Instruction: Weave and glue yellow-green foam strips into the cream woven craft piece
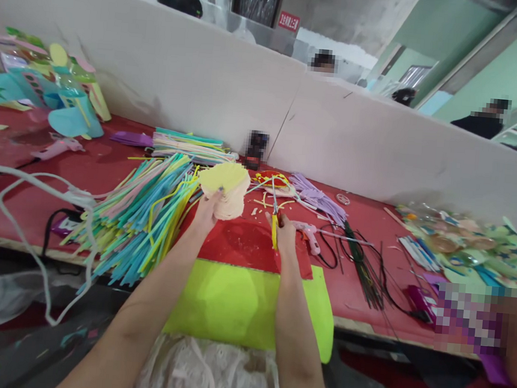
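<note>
My left hand [208, 209] is closed on the lower edge of a pale yellow and cream petal-shaped piece [231, 190], held above the table. In my right hand [285, 229] are scissors [275, 222] with yellow handles, their blades pointing away from me. The scissors are to the right of the petal-shaped piece and apart from it. A red sheet [236, 246] lies under both hands, with a lime green sheet [235, 303] at its near side.
Coloured pipe cleaners [144, 208] are piled at left. A pink glue gun [312, 238], dark stems [363, 269] and purple strips [317, 196] lie at right. A white cable [24, 228] loops at far left. A low partition [204, 86] stands behind.
</note>
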Tool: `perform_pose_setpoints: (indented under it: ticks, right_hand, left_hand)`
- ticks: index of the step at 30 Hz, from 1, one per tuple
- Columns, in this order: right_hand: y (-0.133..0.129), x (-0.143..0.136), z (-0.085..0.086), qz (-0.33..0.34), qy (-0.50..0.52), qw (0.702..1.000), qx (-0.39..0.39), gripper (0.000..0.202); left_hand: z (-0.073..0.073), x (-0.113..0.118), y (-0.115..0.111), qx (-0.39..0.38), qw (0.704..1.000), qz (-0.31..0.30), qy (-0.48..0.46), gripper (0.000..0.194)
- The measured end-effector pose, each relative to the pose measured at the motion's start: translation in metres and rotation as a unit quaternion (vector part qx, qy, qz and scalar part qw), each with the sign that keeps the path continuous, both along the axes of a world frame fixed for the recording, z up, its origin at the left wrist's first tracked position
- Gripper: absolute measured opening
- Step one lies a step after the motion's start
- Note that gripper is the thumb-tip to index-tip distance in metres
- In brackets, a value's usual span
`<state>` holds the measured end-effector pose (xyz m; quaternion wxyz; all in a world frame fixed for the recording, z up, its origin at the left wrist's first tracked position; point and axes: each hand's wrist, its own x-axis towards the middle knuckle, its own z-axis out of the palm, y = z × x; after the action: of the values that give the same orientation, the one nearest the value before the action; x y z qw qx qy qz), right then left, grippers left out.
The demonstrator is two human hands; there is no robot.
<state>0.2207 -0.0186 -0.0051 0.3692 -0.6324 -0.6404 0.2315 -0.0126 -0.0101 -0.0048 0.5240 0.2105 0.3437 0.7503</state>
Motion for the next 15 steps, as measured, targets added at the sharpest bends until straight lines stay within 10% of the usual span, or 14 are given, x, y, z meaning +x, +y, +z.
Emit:
perform_pose_setpoints:
  ticks: [4,15]
  right_hand:
    - [0.006,-0.006,0.007,-0.031,-0.108,0.994,0.011,0.044]
    - [0.075,-0.041,0.025,0.142,-0.197,0.969,-0.042,0.033]
  left_hand:
    - [0.001,0.000,0.000,0.000,1.000,0.001,-0.027,0.047]
    - [0.001,0.013,-0.004,0.009,1.000,-0.027,-0.003,0.056]
